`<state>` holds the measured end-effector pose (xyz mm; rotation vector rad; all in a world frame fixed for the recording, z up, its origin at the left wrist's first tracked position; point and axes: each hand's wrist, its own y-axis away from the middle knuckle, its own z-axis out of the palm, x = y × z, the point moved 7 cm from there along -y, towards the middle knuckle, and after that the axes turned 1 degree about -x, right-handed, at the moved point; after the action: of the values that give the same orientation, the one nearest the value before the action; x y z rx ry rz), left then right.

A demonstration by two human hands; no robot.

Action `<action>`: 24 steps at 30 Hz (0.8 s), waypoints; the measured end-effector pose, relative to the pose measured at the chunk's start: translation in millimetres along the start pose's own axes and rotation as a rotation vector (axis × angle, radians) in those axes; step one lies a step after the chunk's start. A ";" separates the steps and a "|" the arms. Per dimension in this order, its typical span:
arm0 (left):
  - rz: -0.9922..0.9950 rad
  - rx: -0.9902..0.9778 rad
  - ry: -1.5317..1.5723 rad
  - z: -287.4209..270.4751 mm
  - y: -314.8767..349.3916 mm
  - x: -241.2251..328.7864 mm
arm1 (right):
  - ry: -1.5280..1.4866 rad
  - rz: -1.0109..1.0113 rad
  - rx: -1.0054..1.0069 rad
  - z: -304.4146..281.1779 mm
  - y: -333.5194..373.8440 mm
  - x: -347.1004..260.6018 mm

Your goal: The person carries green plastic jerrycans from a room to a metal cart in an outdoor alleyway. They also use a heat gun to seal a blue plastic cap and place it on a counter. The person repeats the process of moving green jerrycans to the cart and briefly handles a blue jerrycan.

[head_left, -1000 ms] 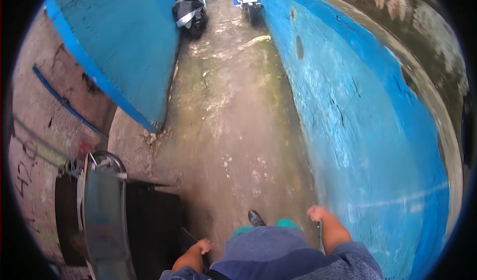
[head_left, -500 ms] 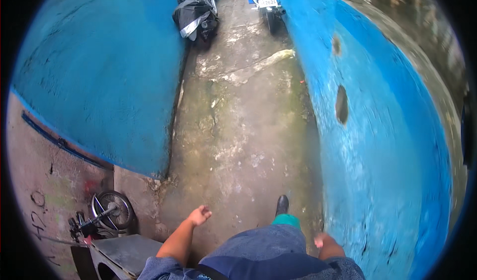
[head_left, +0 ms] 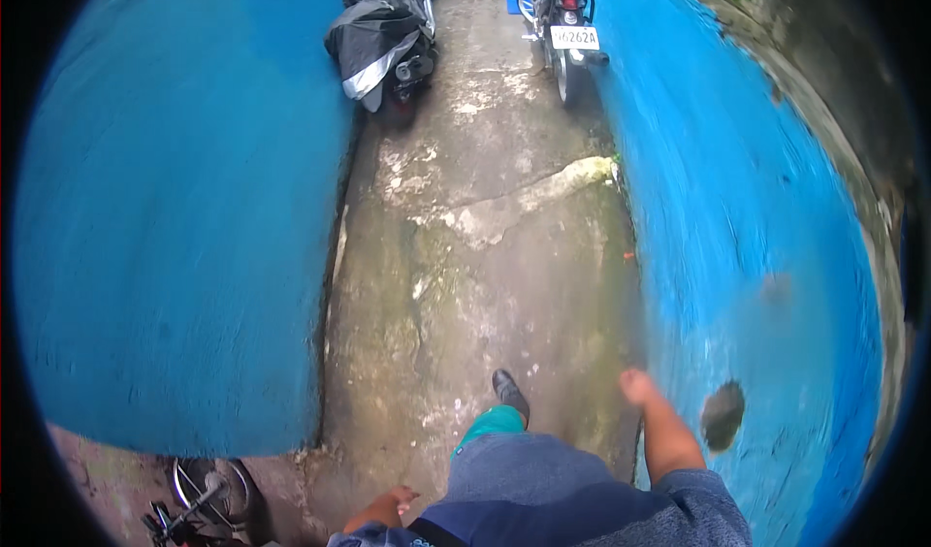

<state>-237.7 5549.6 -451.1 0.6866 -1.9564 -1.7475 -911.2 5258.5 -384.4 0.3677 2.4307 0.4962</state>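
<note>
My left hand [head_left: 400, 498] hangs low beside my hip, its fingers loosely apart with nothing visible in them. On the other side, my right hand [head_left: 635, 388] swings forward near the blue wall [head_left: 698, 285], apart from it. Its fingers are blurred and seem curled, and nothing shows in its grasp. One dark shoe [head_left: 509, 392] is in front of me on the worn concrete path [head_left: 485, 305], below a green trouser leg or shorts [head_left: 493, 425].
A motorcycle under a black and silver cover [head_left: 383, 43] stands at the far left. Another motorcycle [head_left: 570, 33] is parked far right. A blue wall [head_left: 184, 256] lines the left side; behind its end lies a bike wheel [head_left: 215, 494]. A raised pale patch [head_left: 543, 193] crosses the path.
I have moved forward along the path, so the parked motorcycles are closer. My right hand has swung forward and my left hand back. The other foot now shows in front.
</note>
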 end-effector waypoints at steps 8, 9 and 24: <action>0.733 0.519 0.154 -432.0 82.8 447.4 | -0.331 0.632 -0.308 -2.2 -68.3 45.0; 0.834 0.546 0.187 -481.4 95.1 499.4 | -0.303 0.693 -0.341 1.3 -84.4 47.0; 0.172 0.409 0.093 -881.4 78.1 634.2 | 0.024 -0.077 -0.005 -218.2 -866.9 -428.3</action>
<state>-203.1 4475.4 -278.0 0.6917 -2.2553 -1.2038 -840.2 4269.9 -376.1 0.2667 2.4560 0.4751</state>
